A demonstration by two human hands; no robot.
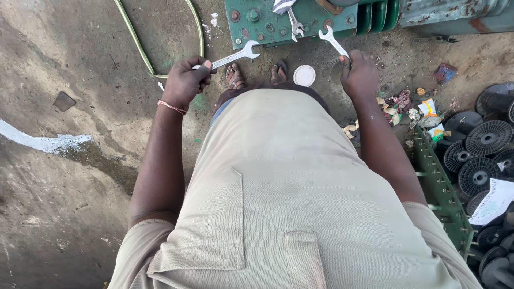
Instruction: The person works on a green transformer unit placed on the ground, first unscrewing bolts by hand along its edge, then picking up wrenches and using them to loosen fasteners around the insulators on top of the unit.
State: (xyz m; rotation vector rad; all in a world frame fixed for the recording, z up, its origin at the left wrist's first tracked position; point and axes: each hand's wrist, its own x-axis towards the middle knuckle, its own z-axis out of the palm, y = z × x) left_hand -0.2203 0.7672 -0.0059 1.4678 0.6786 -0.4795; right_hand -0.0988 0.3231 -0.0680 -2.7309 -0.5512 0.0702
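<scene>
My left hand [186, 80] is closed around the handle of a silver open-ended spanner [238, 55], whose jaw points right toward the green machine. My right hand [357, 74] grips a second silver spanner [333, 41], its jaw up near a bolt on the green metal housing [257, 21]. A third spanner [295, 27] lies on that housing. The housing carries several bolts along its edge. My beige shirt fills the lower middle of the view, and my sandalled feet show just below the housing.
A green hose [140, 48] loops over the concrete floor at upper left. A round white lid [304, 75] lies by my feet. Litter and a green crate [439, 187] sit at right, beside several black ribbed discs [488, 137]. A wet patch spreads at left.
</scene>
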